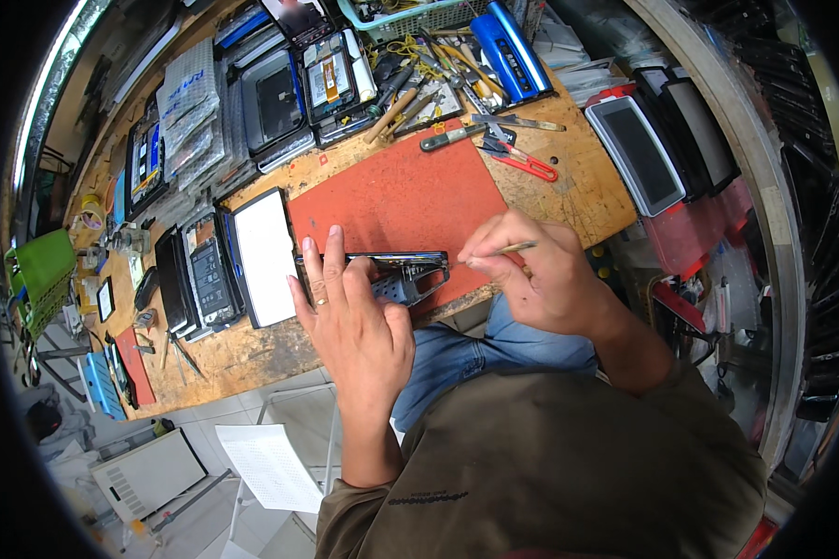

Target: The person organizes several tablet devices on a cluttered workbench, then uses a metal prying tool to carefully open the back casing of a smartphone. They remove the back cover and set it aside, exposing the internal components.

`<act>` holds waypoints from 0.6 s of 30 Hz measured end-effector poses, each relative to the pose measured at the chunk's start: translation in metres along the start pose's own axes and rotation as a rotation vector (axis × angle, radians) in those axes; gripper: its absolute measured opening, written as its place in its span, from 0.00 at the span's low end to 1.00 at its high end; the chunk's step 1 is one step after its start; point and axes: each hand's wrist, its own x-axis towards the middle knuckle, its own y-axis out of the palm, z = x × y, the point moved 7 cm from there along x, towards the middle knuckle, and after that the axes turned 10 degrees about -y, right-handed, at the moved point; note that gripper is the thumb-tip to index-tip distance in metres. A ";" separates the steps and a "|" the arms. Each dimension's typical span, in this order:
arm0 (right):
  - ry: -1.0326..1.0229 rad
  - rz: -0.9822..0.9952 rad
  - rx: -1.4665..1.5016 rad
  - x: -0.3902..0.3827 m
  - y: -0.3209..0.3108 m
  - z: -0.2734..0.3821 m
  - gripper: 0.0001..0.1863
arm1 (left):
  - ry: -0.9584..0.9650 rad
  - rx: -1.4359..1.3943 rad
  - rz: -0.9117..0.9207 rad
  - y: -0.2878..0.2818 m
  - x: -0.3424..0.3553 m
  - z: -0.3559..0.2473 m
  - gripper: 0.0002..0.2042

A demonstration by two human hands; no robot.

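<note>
My left hand [356,312] grips a thin, dark electronic device [418,255] from its left part. Its middle and ring fingers stretch outward, while the bent index finger and thumb are close to the device. Seen nearly edge-on, the device has a grey-blue frame-like part [403,287] below it. At the right end, my right hand [531,265] pinches a slim, tan, stick-like tool [515,248]; its tip is hidden by the fingers. Beside my left hand lies a white panel in a black frame [264,259]. A red mat [391,191] is spread under the work.
Farther back lie a grey-handled knife [447,139], red-handled scissors [527,163] and a blue cylindrical object [513,51]. Opened tablets [272,98] and bubble-wrapped packs [188,102] are stacked behind. An opened device with a battery [210,270] lies left. A white tablet [636,154] is at right.
</note>
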 end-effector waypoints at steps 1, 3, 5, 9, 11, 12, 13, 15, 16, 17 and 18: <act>-0.009 -0.034 0.005 -0.001 -0.004 0.003 0.09 | 0.000 0.002 -0.003 0.000 0.000 0.000 0.17; -0.020 -0.071 0.028 -0.002 -0.008 0.008 0.09 | 0.003 -0.004 -0.002 0.000 0.000 0.000 0.18; -0.019 -0.093 0.069 -0.002 -0.010 0.010 0.09 | 0.004 -0.008 -0.002 0.000 0.000 0.000 0.18; -0.024 -0.033 0.048 0.002 -0.001 0.008 0.08 | 0.005 -0.019 -0.003 0.000 0.000 0.000 0.19; -0.029 -0.010 0.056 0.004 0.003 0.009 0.08 | 0.005 -0.016 -0.003 0.000 0.000 0.000 0.19; -0.021 -0.025 0.041 0.004 0.002 0.008 0.08 | 0.008 -0.014 -0.004 0.000 0.000 0.000 0.19; -0.010 -0.043 0.026 0.004 0.000 0.009 0.07 | 0.010 -0.013 -0.006 0.000 -0.001 0.000 0.20; 0.042 -0.058 -0.016 0.003 -0.005 0.008 0.07 | 0.013 -0.012 -0.013 0.000 -0.001 0.000 0.20; 0.082 -0.055 -0.042 0.002 -0.008 0.006 0.06 | 0.011 -0.006 -0.017 0.000 -0.001 0.000 0.20; 0.103 -0.058 -0.067 0.002 -0.009 0.005 0.06 | 0.014 -0.016 -0.019 0.000 -0.001 0.000 0.19; 0.123 -0.035 -0.091 0.001 -0.009 0.002 0.06 | 0.015 -0.021 -0.020 0.000 -0.001 0.000 0.19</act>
